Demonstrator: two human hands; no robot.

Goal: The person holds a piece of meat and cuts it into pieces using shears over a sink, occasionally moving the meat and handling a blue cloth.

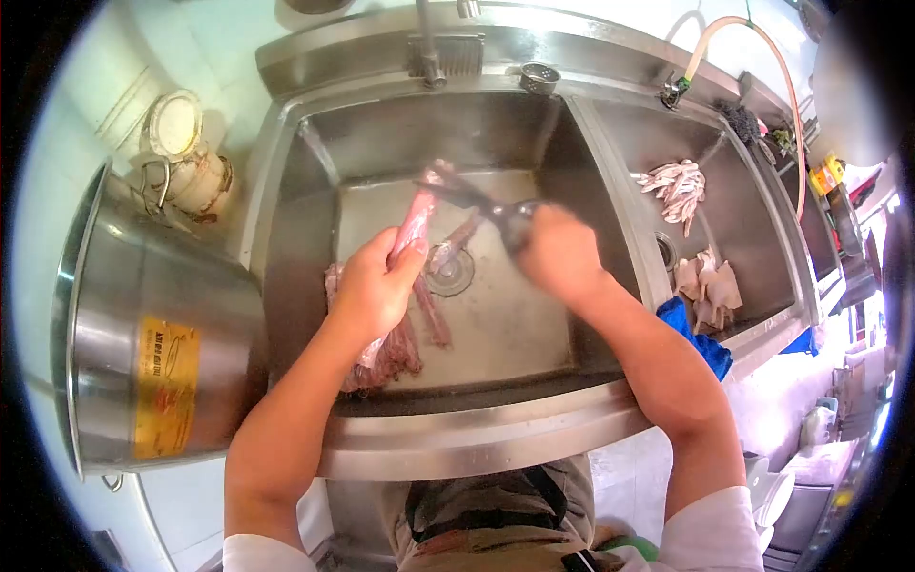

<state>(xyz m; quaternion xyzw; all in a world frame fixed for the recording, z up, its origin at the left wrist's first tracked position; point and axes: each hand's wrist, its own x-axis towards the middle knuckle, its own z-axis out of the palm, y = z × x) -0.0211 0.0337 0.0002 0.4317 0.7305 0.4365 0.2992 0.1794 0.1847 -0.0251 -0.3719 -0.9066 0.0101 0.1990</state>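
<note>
My left hand is closed around a long, pink piece of raw meat that looks like a poultry neck, held up over the left sink basin. My right hand grips a pair of dark scissors, slightly blurred. Their blades reach across the upper end of the neck. Below my left hand, a pile of similar reddish necks lies at the basin's left front, partly hidden by my forearm. Another piece rests beside the round drain.
In the right basin lie a heap of thin pale meat pieces and some flatter pale pieces. A blue cloth hangs over the front edge. A large steel pot stands at left. Behind are a faucet and a hose.
</note>
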